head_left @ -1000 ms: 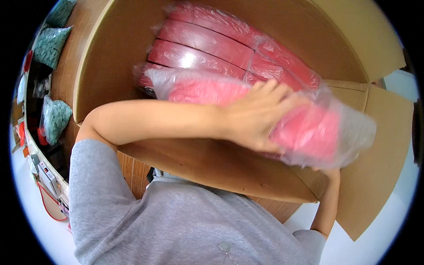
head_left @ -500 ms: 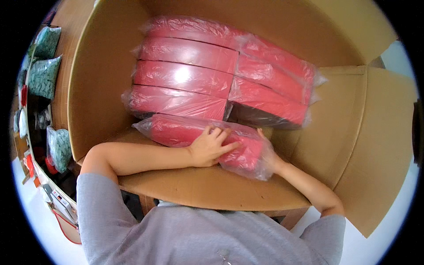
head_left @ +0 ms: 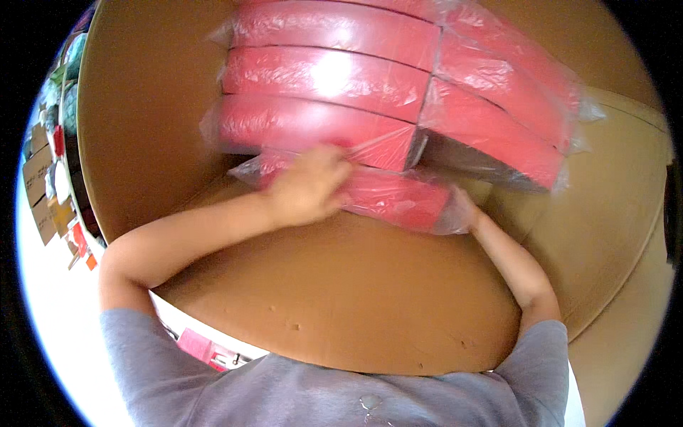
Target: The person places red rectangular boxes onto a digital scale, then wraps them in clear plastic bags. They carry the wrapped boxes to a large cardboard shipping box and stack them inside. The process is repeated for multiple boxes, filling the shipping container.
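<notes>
Head view: the plastic-bagged red box (head_left: 409, 201) lies inside the cardboard carton (head_left: 348, 299), along the near side of the bagged red boxes (head_left: 306, 121); the left hand (head_left: 309, 186) blurs over it, grip unclear; the right hand (head_left: 465, 211), fingers hidden, meets its end, perhaps for steadiness.

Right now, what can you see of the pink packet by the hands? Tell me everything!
The packet is long and pinkish red, in clear, crinkly wrap that looks like plastic, with loose wrap at both ends. It lies inside the cardboard box, slanting so its right end is nearer the person. The blurred left hand covers its left part; the right hand is at its right end.
</notes>
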Demonstrator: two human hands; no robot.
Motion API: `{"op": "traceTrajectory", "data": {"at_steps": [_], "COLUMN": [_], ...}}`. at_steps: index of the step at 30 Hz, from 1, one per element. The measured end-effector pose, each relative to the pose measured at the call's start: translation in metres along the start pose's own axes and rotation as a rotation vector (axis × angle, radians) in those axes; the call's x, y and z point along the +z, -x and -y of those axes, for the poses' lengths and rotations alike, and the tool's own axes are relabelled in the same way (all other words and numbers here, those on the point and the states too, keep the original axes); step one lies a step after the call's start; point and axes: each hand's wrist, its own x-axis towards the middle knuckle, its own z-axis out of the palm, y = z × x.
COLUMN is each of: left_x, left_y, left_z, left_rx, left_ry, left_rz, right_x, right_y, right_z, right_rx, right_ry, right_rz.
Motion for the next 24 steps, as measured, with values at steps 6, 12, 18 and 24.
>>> {"op": "traceTrajectory", "data": {"at_steps": [6,12,18,24], "left_x": [-0.003,0.022,0.02,-0.025], "left_y": [0.098,0.049,0.059,0.067], "left_z": [0.139,0.089,0.055,0.007], "left_rx": [-1.266,-1.285,-1.255,-1.202], "left_ry": [0.872,1.271,1.121,0.948], "left_rz": [-0.038,-0.002,-0.215,-0.209], "right_x": [0.025,0.002,0.013,0.05], "right_y": [0.005,-0.017,-0.005,0.01], "right_z": [0.015,-0.004,-0.009,-0.001], "right_rx": [-0.052,0.027,-0.02,-0.065], "right_ry": [-0.08,-0.196,-0.067,-0.126], "right_rz": [-0.235,-0.5,-0.671,-0.333]}}
